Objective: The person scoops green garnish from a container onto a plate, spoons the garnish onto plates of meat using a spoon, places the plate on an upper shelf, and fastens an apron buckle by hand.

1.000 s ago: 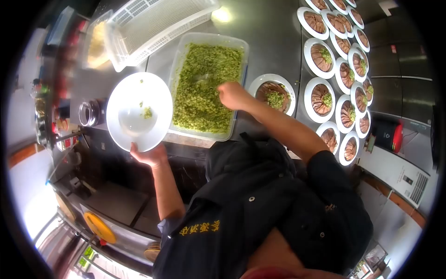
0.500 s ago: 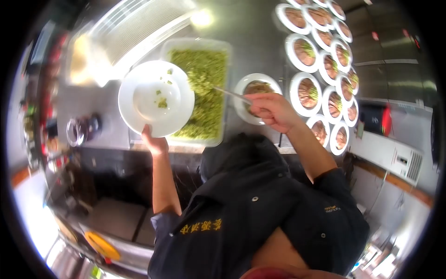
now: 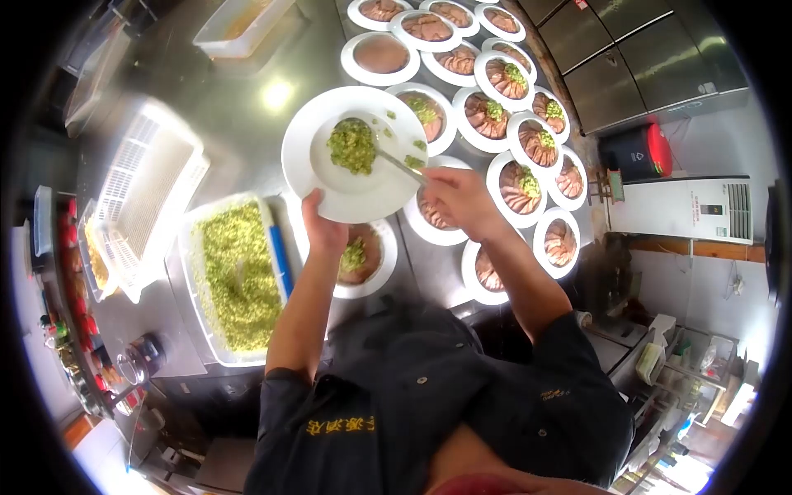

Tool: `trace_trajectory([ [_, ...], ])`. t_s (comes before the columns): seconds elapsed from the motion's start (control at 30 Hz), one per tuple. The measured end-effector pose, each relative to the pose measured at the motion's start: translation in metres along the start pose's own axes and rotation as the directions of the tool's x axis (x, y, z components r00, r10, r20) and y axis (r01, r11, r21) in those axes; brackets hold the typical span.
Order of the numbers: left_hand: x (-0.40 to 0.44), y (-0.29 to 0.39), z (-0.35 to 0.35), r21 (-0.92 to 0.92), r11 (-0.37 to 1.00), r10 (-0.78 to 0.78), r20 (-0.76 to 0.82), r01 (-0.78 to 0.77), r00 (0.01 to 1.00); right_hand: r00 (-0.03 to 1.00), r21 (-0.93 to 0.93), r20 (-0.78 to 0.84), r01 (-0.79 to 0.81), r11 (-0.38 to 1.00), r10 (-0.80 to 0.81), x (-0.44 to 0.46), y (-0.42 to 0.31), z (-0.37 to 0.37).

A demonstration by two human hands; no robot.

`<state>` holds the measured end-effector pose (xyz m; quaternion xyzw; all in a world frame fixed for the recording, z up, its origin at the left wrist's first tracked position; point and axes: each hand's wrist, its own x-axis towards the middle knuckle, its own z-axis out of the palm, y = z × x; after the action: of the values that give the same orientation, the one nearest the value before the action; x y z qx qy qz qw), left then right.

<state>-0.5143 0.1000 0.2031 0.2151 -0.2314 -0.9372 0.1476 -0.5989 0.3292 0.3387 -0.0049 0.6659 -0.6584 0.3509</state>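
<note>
My left hand grips the lower rim of a white plate, thumb on top, holding it raised above the counter. In my right hand is the thin metal handle of a spoon. Its head meets a heap of chopped green relish over the plate's middle, which hides the spoon's end. Loose green bits lie on the plate's right side. Beneath my left forearm sits another plate with meat and green relish. To the left stands a clear tub of the same relish.
Several white plates of sliced meat crowd the counter's right side, some topped with green. A white slotted basket is at the left, with a jar below it. A plastic tub stands at the back. A blue strip lies along the relish tub.
My view has swung right. Both hands have moved from beside the tub towards the meat plates. The spoon's relish is now over the held plate, instead of over the tub.
</note>
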Motion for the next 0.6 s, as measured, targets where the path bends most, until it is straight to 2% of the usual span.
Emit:
trace_trajectory([
  [0.07, 0.022, -0.031, 0.027, -0.002, 1.0, 0.02, -0.009, -0.02, 1.0, 1.0, 0.132, -0.014, -0.023, 0.991, 0.026, 0.022, -0.015, -0.041],
  [0.2, 0.074, -0.081, 0.041, -0.029, 1.0, -0.011, -0.01, 0.011, 1.0, 0.999, 0.216, 0.004, -0.049, 0.975, 0.05, 0.082, -0.041, -0.112],
  [0.23, 0.084, -0.087, 0.047, -0.026, 1.0, -0.005, -0.02, 0.004, 1.0, 1.0, 0.243, 0.015, 0.006, 0.97, -0.01, 0.1, -0.046, -0.126],
  [0.3, 0.1, -0.095, 0.056, -0.068, 0.996, 0.05, -0.034, -0.052, 0.998, 1.0, 0.276, 0.0, -0.014, 0.961, 0.015, 0.127, -0.062, -0.141],
  [0.37, 0.118, -0.094, 0.058, -0.096, 0.994, 0.052, -0.065, -0.058, 0.997, 1.0, 0.277, 0.022, -0.008, 0.961, 0.002, 0.155, -0.077, -0.149],
  [0.47, 0.146, -0.087, 0.046, -0.088, 0.994, 0.053, -0.114, -0.064, 0.992, 0.999, 0.379, -0.011, 0.047, 0.924, -0.046, 0.214, -0.088, -0.155],
  [0.5, 0.155, -0.081, 0.039, -0.096, 0.993, 0.05, -0.146, -0.064, 0.988, 0.999, 0.378, -0.012, 0.051, 0.924, -0.05, 0.234, -0.088, -0.153],
  [0.6, 0.182, -0.067, 0.008, -0.112, 0.992, 0.035, -0.224, -0.062, 0.974, 0.973, 0.19, -0.176, 0.179, 0.965, -0.146, 0.302, -0.075, -0.145],
])
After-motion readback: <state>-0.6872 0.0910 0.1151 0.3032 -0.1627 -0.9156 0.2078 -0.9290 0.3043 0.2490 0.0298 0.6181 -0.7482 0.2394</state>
